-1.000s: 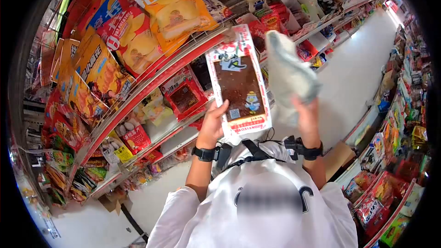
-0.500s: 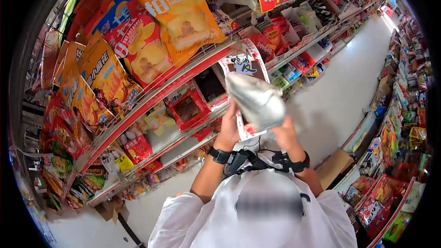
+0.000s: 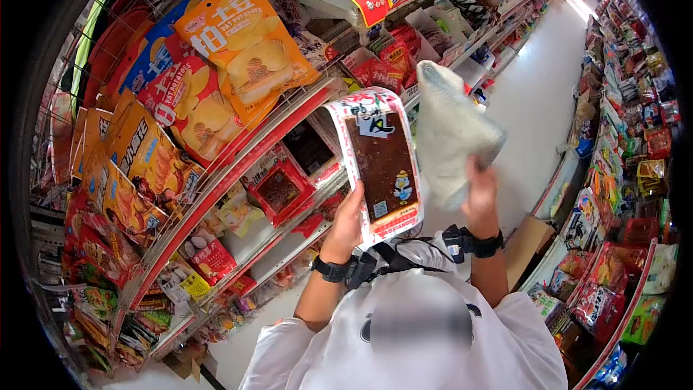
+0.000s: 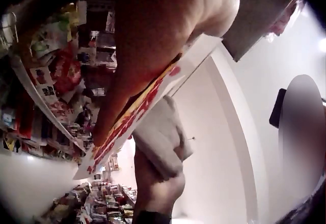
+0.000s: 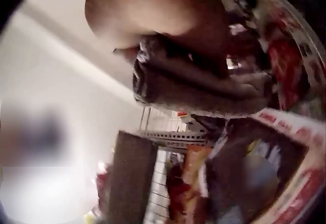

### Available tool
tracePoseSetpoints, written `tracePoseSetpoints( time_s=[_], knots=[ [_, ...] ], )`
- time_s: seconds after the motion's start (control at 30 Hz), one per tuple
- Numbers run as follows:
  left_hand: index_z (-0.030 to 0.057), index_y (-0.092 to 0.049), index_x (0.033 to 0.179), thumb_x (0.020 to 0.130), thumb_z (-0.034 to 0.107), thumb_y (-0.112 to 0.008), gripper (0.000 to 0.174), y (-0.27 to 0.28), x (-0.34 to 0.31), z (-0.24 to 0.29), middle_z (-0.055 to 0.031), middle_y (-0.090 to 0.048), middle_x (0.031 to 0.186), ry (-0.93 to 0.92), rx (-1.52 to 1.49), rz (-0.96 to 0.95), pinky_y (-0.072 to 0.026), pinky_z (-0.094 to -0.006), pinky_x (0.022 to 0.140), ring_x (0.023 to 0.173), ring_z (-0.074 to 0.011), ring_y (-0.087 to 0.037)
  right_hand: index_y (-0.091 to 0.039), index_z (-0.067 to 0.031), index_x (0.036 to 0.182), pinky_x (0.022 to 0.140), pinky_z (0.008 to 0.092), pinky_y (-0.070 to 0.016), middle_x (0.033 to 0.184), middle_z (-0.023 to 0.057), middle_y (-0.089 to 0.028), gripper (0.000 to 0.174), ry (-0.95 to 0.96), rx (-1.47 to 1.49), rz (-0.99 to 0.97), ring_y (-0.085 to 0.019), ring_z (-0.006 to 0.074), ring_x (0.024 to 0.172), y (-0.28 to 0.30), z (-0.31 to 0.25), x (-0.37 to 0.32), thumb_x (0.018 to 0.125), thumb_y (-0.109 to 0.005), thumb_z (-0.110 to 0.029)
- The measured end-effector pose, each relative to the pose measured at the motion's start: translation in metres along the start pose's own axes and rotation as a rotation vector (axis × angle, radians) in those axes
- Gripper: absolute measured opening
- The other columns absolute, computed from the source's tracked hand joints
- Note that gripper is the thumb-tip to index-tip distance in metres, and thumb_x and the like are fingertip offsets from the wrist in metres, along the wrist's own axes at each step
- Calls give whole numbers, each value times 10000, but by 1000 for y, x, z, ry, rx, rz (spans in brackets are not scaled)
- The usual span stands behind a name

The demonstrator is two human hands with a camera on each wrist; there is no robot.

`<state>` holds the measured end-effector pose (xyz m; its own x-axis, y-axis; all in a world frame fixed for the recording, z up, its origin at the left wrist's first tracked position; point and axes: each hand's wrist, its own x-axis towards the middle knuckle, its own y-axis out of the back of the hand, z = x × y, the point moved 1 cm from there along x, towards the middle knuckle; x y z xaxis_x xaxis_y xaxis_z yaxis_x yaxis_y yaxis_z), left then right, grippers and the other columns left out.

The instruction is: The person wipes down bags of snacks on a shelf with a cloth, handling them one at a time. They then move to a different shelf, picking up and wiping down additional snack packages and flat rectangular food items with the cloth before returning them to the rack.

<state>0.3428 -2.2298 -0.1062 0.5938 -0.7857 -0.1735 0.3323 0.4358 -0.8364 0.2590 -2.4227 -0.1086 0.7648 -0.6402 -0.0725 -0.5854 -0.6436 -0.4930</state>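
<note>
In the head view the left hand [image 3: 345,225] grips the lower left edge of a flat package [image 3: 381,166] with a red and white border and a dark window. The right hand [image 3: 481,191] holds a pale grey-white cloth [image 3: 456,137] by its lower right part, just right of the package. The left wrist view shows the left hand [image 4: 153,46] along the edge of the package [image 4: 137,117], with the cloth and right hand beyond it. In the right wrist view the folded cloth [image 5: 198,89] lies under the right hand [image 5: 163,10], beside the package [image 5: 300,188].
Shelves on the left hold large orange chip bags [image 3: 249,43], with red packets [image 3: 278,186] on the tier below. Another stocked shelf [image 3: 613,267] runs along the right side. A pale floor aisle [image 3: 530,101] lies between them, near a cardboard box [image 3: 527,249].
The cloth passed leftward across the package front, then moved back to its right side. The package window shows again. The left hand has kept its grip on the package.
</note>
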Motion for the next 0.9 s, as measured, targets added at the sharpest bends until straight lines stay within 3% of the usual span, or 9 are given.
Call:
tracePoseSetpoints(
  time_s=[0.2,0.3,0.43,0.5,0.63,0.7,0.77,0.83,0.9],
  knots=[
    [0,-340,1205,894,347,-310,467,-14,5,3,-112,-445,1168,-154,330,33,-400,-326,871,1025,-195,-481,-485,-84,1126,1016,434,-40,1243,126,-383,436,501,-872,-612,-182,281,1255,-73,-2,-24,694,-535,-116],
    [15,-339,1206,895,316,-304,434,-11,7,17,-116,-464,1140,-62,12,13,-437,-327,828,981,-211,-515,-458,-49,1146,1011,398,-129,1228,123,-403,440,475,-864,-680,-251,239,1231,-75,4,-34,707,-490,-65],
    [18,-338,1202,896,343,-322,447,-11,0,8,-65,-455,1130,-56,320,158,-383,-306,872,1040,-166,-440,-452,10,1119,890,260,-327,1136,53,-468,413,-84,-173,-432,-425,125,1036,-60,27,-22,708,-415,24],
    [15,-357,1191,897,368,-311,461,8,0,-10,-12,-456,1062,-94,599,117,-346,-257,851,980,-108,-407,-438,24,1128,870,271,-352,1064,58,-523,447,-13,-86,-396,-476,132,981,-67,9,-3,682,-462,29],
    [7,-329,1225,873,334,-398,485,24,-6,-10,-16,-474,1017,-86,511,139,-349,-243,803,893,-118,-431,-410,-2,1164,905,270,-317,1130,47,-471,513,100,-211,-532,-425,129,1038,-86,7,-6,670,-546,12],
    [3,-361,1198,864,379,-332,504,4,-7,11,-131,-441,1186,-174,57,87,-364,-389,912,1068,-262,-451,-395,-67,1204,1028,387,-69,1313,156,-281,566,455,-603,-753,-219,251,1244,-103,-14,-17,659,-547,-99],
    [-2,-361,1199,856,405,-303,535,20,-14,24,-150,-448,1176,-123,-55,-34,-374,-399,902,1052,-278,-464,-423,-97,1191,1023,430,-49,1317,151,-276,566,630,-913,-1001,-192,273,1253,-99,-4,-21,644,-566,-134],
    [-9,-372,1186,851,364,-324,504,-11,-19,34,-168,-480,1129,-181,252,166,-408,-396,866,1025,-278,-489,-432,-65,1176,1022,389,-109,1287,154,-329,548,556,-764,-962,-209,227,1253,-92,-6,-25,642,-558,-77],
    [17,-336,1216,858,246,-393,429,-4,-14,29,-136,-478,1139,-150,204,42,-389,-350,888,1040,-248,-477,-442,-23,1148,960,317,-238,1198,108,-425,490,84,-295,-659,-345,176,1140,-87,9,-23,661,-492,6]
  ],
)
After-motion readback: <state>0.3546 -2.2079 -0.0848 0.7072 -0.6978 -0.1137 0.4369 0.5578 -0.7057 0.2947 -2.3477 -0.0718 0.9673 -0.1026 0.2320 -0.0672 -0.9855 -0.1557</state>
